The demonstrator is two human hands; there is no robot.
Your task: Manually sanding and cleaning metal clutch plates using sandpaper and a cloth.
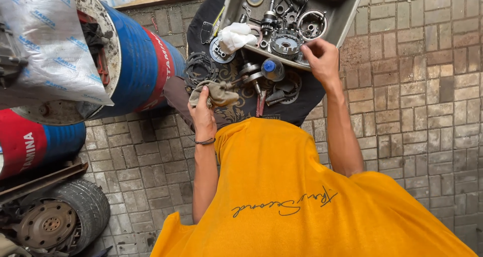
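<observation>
Grey brick paving [417,86] spreads around me, widest and barest on my right. On my left, two blue-and-red steel drums [143,66] lie on their sides under a crinkled white plastic sack [45,40], crowding that edge, with a worn car wheel [60,219] below them. Ahead, a dark patterned cloth [302,103] holds oily metal rings, a crankshaft [250,75] and a blue-capped bottle [272,68]. Beyond it sits a grey rectangular tray [347,13] of gears and engine parts. My right hand [322,61] rests on the tray's near rim beside a toothed gear [285,45]; whether it grips anything I cannot tell. My left hand [202,117] is closed around a grimy, crumpled rag [217,93].
</observation>
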